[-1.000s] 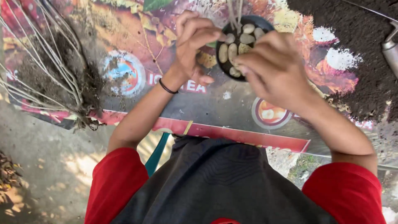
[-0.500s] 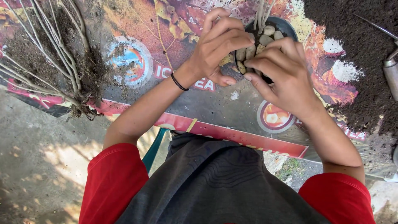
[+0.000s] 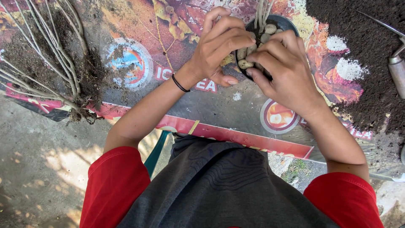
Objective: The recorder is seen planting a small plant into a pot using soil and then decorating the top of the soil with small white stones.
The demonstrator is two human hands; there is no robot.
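Fingers [image 3: 236, 42] touching pebbles [image 3: 245, 64] in pot [image 3: 291, 26].

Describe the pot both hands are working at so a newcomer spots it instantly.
On the printed orange banner sheet, look top centre, left of the dark soil heap. The small round black pot sits under both hands, alone in holding pale pebbles and thin grey stems.

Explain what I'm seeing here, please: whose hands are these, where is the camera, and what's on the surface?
No machine here: one camera worn on a person's head looks down past their chest at two bare hands. The left hand, with a black band on its wrist, and the right hand both press on pale stones packed into a small black pot around thin stems. The pot sits on a printed sheet. To the left lies a bundle of bare twigs with soil on the roots; to the right, loose dark soil and a metal tool.
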